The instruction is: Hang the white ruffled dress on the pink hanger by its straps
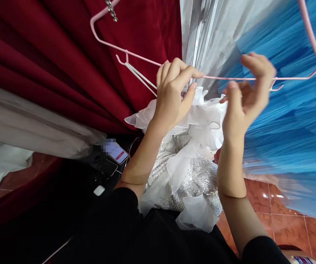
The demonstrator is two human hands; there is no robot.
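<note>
My left hand (pixel 173 86) is closed around the lower bar of a pink clothes hanger (pixel 138 55), its index finger lying along the bar. White straps (pixel 141 79) run from the hanger's left hook down behind this hand. Below hangs a silver sequined dress (pixel 174 183) with white ruffles (pixel 207 113), partly covered by my forearms. My right hand (pixel 248 90) is at the right part of the bar, close to the hanger's right hook (pixel 277 87). Its index finger is raised and bent; the other fingers curl in behind the thumb, slightly blurred, hiding what they hold, if anything.
Dark red fabric (pixel 147 29) hangs at the left, with greyish cloth (pixel 31 117) below it. Blue tulle (pixel 298 128) hangs close at the right. A lit phone (pixel 116 152) and a small white case (pixel 99 190) lie on a black surface. Reddish tiles (pixel 279 205) cover the floor.
</note>
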